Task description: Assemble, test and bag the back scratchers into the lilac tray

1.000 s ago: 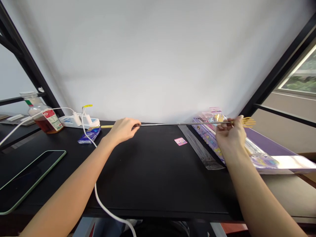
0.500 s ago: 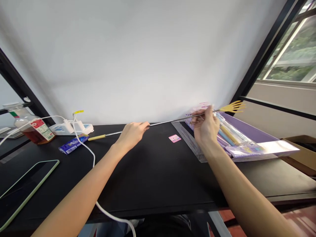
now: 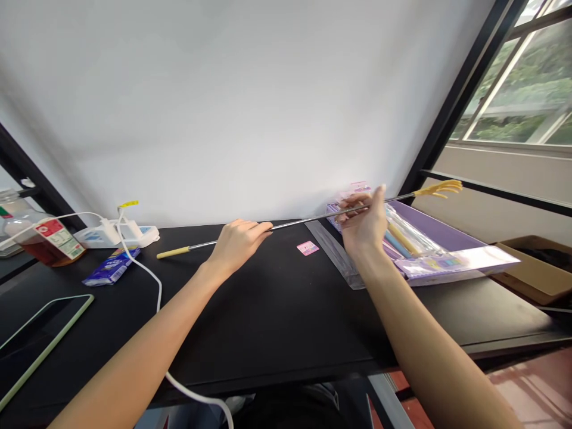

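Observation:
A telescopic back scratcher [image 3: 304,220] stretches across the view above the black table, its thin metal rod tilted up to the right. Its yellow handle end points left and its yellow claw head points right. My left hand [image 3: 238,243] is closed round the rod towards the handle. The rod lies between the thumb and fingers of my right hand [image 3: 364,220], closer to the claw. Behind the right hand sits an open purple box [image 3: 451,229] with several plastic-wrapped coloured sticks in it.
On the left are a purple packet [image 3: 111,269], a white power strip [image 3: 96,235], a bottle of brown liquid [image 3: 49,241] and a phone [image 3: 40,333]. A white cable [image 3: 158,283] crosses the table [image 3: 277,322]. A pink card [image 3: 308,248] and a cardboard box [image 3: 536,268] lie to the right.
The claw head has turned and now shows edge-on, farther out from my right hand. The view has shifted slightly; both hands still hold the rod.

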`<state>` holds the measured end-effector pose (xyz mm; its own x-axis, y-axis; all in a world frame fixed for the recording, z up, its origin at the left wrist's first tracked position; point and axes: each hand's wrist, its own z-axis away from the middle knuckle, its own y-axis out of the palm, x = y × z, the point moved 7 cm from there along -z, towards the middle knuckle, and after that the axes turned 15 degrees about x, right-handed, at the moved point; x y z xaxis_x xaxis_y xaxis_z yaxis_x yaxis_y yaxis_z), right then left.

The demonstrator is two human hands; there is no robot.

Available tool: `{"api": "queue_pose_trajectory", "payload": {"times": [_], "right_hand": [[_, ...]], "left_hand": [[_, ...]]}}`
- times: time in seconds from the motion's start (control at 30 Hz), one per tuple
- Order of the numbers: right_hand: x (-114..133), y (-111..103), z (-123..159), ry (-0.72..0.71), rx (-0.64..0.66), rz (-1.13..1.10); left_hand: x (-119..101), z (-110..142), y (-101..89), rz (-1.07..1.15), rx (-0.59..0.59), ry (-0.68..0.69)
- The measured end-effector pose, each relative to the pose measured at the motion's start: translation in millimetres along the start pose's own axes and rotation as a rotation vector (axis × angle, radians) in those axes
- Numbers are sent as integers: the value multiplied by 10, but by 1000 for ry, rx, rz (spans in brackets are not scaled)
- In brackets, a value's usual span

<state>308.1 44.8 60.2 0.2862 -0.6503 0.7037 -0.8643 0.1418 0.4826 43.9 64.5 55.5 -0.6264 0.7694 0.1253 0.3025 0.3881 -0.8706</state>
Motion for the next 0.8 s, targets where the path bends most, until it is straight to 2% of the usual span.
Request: {"api": "queue_pose_trajectory", "payload": {"times": [0.17, 0.23, 0.3, 0.43, 0.5, 0.57, 0.67, 0.73, 0.8], "right_hand": [[279, -504, -79, -144, -246, -45], [282, -538, -73, -159, -267, -44], [179, -370, -36, -84, -178, 8], [-173, 260, 146, 215, 229, 118], [-230, 414, 209, 272, 341, 110], [-172, 363, 184, 226, 293, 85], [-77, 179, 121, 107, 137, 25], [-132, 188, 137, 113, 139, -11], [-254, 297, 207, 181, 198, -22]], "left_hand": [[292, 168, 26, 63, 94, -17], [333, 199, 36, 64, 94, -5], [283, 181, 33, 56, 60, 23], [97, 85, 44, 9, 39, 72], [105, 75, 21, -9, 33, 43], [182, 99, -27, 3, 13, 3], [265, 135, -78, 18, -5, -13], [222, 118, -70, -6, -2, 10], [109, 68, -34, -35, 13, 46]]}}
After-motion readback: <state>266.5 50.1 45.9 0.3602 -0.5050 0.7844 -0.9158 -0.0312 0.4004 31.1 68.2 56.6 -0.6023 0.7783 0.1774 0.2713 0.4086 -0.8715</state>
